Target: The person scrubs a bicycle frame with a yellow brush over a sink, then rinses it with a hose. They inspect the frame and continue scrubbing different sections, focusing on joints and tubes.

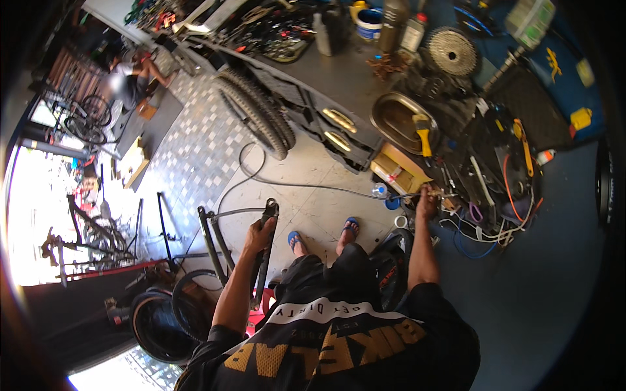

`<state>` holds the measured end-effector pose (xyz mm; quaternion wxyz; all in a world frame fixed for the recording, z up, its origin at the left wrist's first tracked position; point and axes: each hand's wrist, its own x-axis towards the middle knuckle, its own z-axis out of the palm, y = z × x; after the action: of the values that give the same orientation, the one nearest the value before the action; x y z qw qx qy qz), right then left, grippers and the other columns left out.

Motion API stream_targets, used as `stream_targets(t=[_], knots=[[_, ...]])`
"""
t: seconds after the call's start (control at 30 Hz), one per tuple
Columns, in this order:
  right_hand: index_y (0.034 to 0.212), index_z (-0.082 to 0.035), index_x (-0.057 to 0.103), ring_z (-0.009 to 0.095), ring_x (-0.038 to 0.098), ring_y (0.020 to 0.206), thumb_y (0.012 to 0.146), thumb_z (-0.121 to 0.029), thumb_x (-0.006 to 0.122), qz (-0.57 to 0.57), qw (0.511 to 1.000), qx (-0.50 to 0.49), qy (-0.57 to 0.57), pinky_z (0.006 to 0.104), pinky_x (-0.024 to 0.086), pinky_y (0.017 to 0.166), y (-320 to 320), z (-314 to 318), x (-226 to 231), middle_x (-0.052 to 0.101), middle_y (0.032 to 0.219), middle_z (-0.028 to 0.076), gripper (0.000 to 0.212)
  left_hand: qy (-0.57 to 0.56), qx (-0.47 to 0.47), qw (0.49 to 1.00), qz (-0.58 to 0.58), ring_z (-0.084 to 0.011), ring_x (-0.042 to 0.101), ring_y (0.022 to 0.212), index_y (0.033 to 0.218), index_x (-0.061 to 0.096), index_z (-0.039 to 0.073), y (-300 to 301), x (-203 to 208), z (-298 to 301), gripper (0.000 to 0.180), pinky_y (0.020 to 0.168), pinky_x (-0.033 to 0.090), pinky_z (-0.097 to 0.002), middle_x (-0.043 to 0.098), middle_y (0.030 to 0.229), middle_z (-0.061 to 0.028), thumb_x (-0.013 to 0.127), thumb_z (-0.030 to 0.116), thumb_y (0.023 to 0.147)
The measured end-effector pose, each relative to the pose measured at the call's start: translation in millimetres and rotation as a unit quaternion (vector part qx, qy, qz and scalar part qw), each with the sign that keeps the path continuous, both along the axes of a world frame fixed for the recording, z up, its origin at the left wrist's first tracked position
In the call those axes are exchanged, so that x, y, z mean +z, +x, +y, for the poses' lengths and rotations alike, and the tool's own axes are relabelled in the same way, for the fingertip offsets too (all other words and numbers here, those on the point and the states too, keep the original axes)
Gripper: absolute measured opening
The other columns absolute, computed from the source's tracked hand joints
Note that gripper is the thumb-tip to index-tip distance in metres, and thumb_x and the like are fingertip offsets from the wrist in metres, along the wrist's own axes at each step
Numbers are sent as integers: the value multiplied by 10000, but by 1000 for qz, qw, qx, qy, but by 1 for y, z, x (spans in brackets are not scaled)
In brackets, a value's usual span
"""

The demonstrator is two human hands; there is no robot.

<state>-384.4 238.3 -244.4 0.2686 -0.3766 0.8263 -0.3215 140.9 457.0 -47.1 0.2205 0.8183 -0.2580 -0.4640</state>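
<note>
My left hand (259,238) is closed around one arm of a black bicycle frame (214,244), near the holed end. The frame stands tilted at my left side, with its two paired stays pointing away from me. Out to the right, my right hand (426,203) is closed at the bench edge on the end of a thin black hose (313,186). A small brass-coloured fitting (437,192) shows just past the fingers; its exact kind is hard to tell. From there the hose runs left over the floor and loops back toward the frame.
On the bench sit a metal tray (385,117), a yellow-handled brush (424,140), a cassette (452,52), an open yellow box (394,166) and heaped tools and cables. Tyres (251,117) hang at its front. Wheels (163,326) stand lower left. Another person (134,81) sits far left.
</note>
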Motion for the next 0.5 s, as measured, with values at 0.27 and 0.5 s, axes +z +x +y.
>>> stream_targets(t=[0.27,0.5], knots=[[1115,74,663,219,708,922,1053,-319,610,-237,928,-27,-285,355,557,870,11,13,76,725,1066,149,401,-8,-18,999,-42,-190,596,474,941,629,-16,30,-13,33,626,418,473,-369,566,596,-81,641,611,946],[1109,9,630,186,659,804,1062,-440,577,-79,968,73,-228,344,532,823,66,43,174,712,920,104,455,-2,-6,998,-69,-235,605,449,965,634,-26,78,-20,69,655,420,497,-390,597,603,-113,645,628,938]])
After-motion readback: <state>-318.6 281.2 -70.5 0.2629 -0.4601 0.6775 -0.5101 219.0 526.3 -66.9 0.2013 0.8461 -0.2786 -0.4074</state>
